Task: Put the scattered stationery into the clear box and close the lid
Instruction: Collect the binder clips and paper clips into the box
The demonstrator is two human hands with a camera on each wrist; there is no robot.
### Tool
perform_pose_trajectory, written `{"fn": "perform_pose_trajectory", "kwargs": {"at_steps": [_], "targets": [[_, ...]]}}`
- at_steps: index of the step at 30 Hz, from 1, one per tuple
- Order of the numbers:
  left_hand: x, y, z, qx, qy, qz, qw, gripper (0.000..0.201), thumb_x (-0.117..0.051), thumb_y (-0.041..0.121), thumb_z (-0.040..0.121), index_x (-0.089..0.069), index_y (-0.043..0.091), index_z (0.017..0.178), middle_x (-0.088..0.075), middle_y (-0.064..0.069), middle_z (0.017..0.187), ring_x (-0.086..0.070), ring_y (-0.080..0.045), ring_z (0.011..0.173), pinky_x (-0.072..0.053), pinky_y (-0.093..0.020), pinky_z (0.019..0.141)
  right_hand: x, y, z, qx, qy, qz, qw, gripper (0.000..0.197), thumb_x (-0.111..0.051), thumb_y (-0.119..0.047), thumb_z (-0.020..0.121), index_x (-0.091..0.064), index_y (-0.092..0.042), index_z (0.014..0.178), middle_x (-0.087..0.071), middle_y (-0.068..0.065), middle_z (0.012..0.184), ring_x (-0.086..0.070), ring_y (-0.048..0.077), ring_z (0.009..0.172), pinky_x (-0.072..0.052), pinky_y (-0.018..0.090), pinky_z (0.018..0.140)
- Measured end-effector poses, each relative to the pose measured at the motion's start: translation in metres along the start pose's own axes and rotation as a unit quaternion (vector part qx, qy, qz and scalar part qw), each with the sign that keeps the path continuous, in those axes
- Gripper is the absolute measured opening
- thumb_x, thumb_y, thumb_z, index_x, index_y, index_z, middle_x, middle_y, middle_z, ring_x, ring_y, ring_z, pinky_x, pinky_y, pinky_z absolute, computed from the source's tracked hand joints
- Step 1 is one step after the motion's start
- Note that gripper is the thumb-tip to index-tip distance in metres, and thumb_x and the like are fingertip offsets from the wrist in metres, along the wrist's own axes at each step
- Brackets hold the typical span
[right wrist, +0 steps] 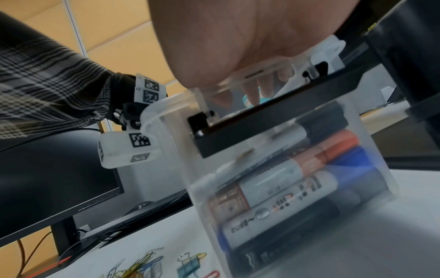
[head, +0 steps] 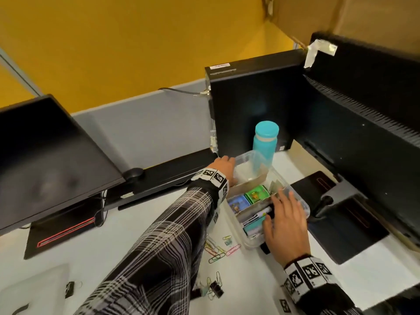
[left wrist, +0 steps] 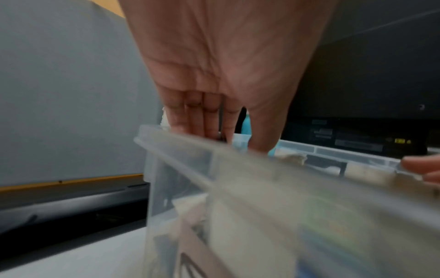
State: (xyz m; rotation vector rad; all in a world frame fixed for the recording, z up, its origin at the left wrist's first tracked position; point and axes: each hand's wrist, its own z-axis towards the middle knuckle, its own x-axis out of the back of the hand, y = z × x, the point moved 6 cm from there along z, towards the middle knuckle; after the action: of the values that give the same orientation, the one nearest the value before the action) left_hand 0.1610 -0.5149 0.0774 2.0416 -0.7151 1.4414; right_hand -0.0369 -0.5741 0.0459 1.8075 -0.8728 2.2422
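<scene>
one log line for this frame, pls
left hand: holds box far rim | right hand: flat on markers | clips: on desk | lid: unseen

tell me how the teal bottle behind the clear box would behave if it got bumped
The teal bottle stands upright, tall and narrow, so a push near its cap would likely tip it. Its round body would probably roll once down. It sits just behind the clear box, by the black computer case, which might stop a backward fall. Whether it is full cannot be told.

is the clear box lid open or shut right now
Open. The clear plastic lid stands raised at the far end of the clear plastic box, held by the left hand; markers lie uncovered inside.
</scene>
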Motion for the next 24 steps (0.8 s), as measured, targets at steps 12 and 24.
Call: {"fn": "perform_pose_trajectory", "kwargs": {"at_steps": [12, 24], "targets": [[-0.001, -0.044, -0.097, -0.048, 0.155, -0.156, 0.974, 0.031, -0.043, 0.017, 0.093, -0.052, 0.024, 0.122, -0.054, 0.0, 0.119, -0.052, -0.017, 0.11, -0.047, -0.036, 0.092, 0.011, -0.014, -0.009, 0.037, 0.014, 0.057, 0.998, 0.048, -0.047, -0.025, 0.091, -0.04, -0.012, 0.138, -0.032, 0.009, 0.151, -0.017, 0.026, 0.144, -0.012, 0.047, 0.118], [-0.161, -0.06, -0.244, -0.12, -0.055, -0.097, 0.986, 0.043, -0.062, 0.034, 0.083, -0.054, 0.021, 0.123, -0.053, -0.002, 0.122, -0.05, -0.022, 0.109, -0.045, -0.034, 0.088, -0.092, -0.098, -0.117, 0.282, -0.303, 0.011, 0.91, 0.035, -0.05, -0.031, 0.085, -0.047, -0.024, 0.12, -0.043, -0.003, 0.119, -0.048, 0.02, 0.105, -0.043, 0.027, 0.074]]}}
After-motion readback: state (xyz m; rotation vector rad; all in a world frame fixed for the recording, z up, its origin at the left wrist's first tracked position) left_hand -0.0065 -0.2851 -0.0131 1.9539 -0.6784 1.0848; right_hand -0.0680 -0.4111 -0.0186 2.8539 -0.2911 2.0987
